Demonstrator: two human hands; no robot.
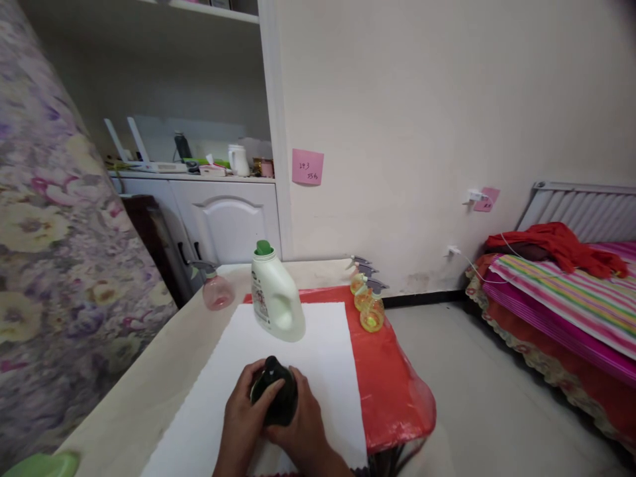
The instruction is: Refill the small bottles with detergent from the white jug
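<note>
Both my hands are wrapped around a dark green bottle (281, 401) at the lower centre of the frame, my left hand (244, 409) and my right hand (307, 412) gripping it from either side. My left thumb lies across its near face, and its dark rounded tip pokes up between my fingers. Beneath is a white sheet (199, 411), spread partly over a shiny red cover (390, 391) that shows along its right side. Just beyond my hands, a pale green jug (268, 291) with a green cap (264, 248) stands upright near the sheet's far edge. To the right of centre, spray bottles (371, 317) holding yellow liquid stand in a row on the red. Left of the jug, a pink spray bottle (217, 293) sits on the bare part of the surface (159, 351). A light green object (50, 466) is cut off at the lower left corner. Farther out, a flowered curtain (64, 252) fills the left edge, a white cabinet (228, 222) stands at upper left, and a bed (561, 285) with striped bedding occupies the right.
</note>
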